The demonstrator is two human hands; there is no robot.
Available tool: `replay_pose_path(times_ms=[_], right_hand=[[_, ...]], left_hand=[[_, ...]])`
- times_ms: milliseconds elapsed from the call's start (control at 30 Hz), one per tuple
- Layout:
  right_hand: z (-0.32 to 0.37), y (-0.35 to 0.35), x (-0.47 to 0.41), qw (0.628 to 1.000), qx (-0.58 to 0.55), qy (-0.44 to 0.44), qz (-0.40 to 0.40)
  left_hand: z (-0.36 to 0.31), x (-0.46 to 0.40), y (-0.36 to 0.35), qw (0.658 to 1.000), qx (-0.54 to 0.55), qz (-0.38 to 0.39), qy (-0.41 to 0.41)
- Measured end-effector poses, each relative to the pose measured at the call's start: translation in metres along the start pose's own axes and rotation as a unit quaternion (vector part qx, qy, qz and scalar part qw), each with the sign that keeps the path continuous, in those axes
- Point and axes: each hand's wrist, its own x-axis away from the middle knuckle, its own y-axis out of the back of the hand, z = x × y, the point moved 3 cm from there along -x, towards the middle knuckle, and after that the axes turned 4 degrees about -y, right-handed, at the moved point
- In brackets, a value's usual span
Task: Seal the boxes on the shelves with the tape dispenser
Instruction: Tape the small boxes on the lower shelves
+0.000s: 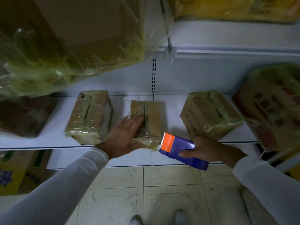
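Three small taped cardboard boxes lie on a white shelf [53, 125]: a left box [88, 116], a middle box [152, 117] and a right box [209, 114]. My left hand [125, 135] lies flat with straight fingers on the left half of the middle box. My right hand [204, 149] grips a blue tape dispenser [181, 151] with an orange head and a toothed blade. Its blade end sits at the front right corner of the middle box, where clear tape hangs over the edge.
A large plastic-wrapped carton [68, 41] juts out from the upper shelf on the left. A printed carton [274, 108] stands at the right end, a dark box [24, 116] at the left. More cartons sit below; tiled floor [162, 192] and my shoes are underneath.
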Motion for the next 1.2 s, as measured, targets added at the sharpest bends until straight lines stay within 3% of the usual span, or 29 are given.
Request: replay_pose_path(times_ms=[100, 233, 400, 633, 933, 1033, 1100, 1200], right_hand=[[0.004, -0.005, -0.001, 1.0, 0.019, 0.0, -0.016], [0.009, -0.004, 0.0, 0.999, 0.051, -0.007, -0.015], [0.002, 0.004, 0.018, 1.0, 0.011, 0.009, -0.003], [-0.005, 0.017, 0.025, 0.998, 0.057, 0.025, 0.0], [0.033, -0.017, -0.017, 0.965, 0.208, 0.006, -0.157], [0.02, -0.03, -0.019, 0.94, 0.288, -0.05, -0.175], [-0.002, -0.037, -0.013, 0.945, 0.268, -0.094, -0.16], [-0.015, -0.038, -0.004, 0.958, 0.2, -0.119, -0.168]], left_hand=[[-0.034, -0.023, -0.011, 0.998, 0.015, -0.008, -0.055], [-0.028, -0.029, -0.035, 0.999, 0.027, 0.04, -0.017], [-0.019, -0.03, -0.037, 0.997, 0.028, 0.054, -0.043], [-0.013, -0.028, -0.039, 0.995, 0.038, 0.069, -0.056], [-0.019, -0.023, -0.041, 0.998, -0.002, 0.036, -0.046], [-0.022, -0.02, -0.039, 0.998, -0.032, 0.026, -0.045], [-0.027, -0.02, -0.04, 0.998, -0.052, 0.021, -0.026], [-0.032, -0.027, -0.039, 0.996, -0.046, -0.006, 0.072]])
